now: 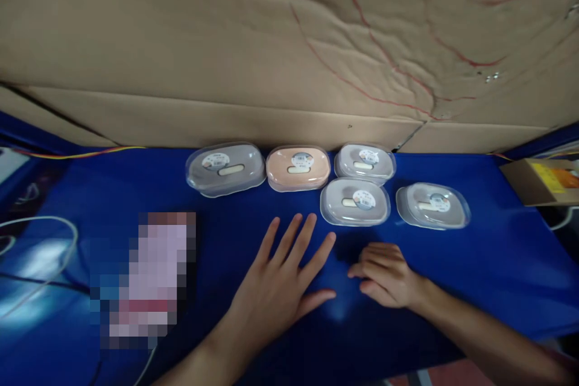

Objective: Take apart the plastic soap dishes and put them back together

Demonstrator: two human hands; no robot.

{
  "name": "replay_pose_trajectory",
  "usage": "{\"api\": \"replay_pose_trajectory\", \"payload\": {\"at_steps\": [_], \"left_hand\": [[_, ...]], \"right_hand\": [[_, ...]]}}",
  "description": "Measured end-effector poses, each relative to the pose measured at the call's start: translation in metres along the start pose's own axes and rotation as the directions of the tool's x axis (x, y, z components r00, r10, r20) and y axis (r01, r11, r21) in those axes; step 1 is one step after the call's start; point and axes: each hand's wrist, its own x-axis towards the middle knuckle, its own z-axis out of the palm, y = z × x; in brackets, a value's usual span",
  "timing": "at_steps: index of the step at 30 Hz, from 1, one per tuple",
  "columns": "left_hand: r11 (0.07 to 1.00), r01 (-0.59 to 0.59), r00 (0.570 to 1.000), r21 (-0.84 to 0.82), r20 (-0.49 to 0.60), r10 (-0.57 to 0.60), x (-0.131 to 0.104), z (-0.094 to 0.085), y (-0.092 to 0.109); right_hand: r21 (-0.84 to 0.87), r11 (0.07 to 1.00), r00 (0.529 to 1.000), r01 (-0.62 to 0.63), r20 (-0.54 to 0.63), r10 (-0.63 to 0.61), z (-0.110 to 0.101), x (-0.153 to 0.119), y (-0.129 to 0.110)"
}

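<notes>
My left hand (pixel 283 280) is over the blue table, palm down with its fingers spread, and holds nothing. Just beyond its fingertips is a grey oval lidded box (pixel 355 202) with a clear cover and a round label. Across from it my right hand (pixel 384 275) is curled into a loose fist, with nothing visible in it. Similar grey boxes are at the far left (pixel 225 169), at the back (pixel 364 163) and to the right (pixel 433 205). Between the back ones sits a peach box (pixel 298 167) of the same shape.
A cardboard panel (pixel 181 54) with red lines stands behind the boxes. On the left of the blue table (pixel 226 241) lies a pixelated object (pixel 154 271), near a white cable (pixel 75 232). A cardboard carton (pixel 525 184) is at the right edge.
</notes>
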Motion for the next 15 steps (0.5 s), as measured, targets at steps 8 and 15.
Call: {"api": "replay_pose_trajectory", "payload": {"at_steps": [8, 15], "left_hand": [[0.931, -0.364, 0.931, -0.009, 0.001, 0.364, 0.001, -0.003, 0.017], [0.899, -0.437, 0.898, -0.029, -0.070, 0.434, -0.003, 0.014, 0.033]], "right_hand": [[-0.124, 0.991, 0.989, 0.043, -0.138, -0.060, -0.011, -0.004, 0.001], [-0.086, 0.986, 0.986, 0.146, 0.090, -0.139, -0.002, -0.001, -0.005]]}}
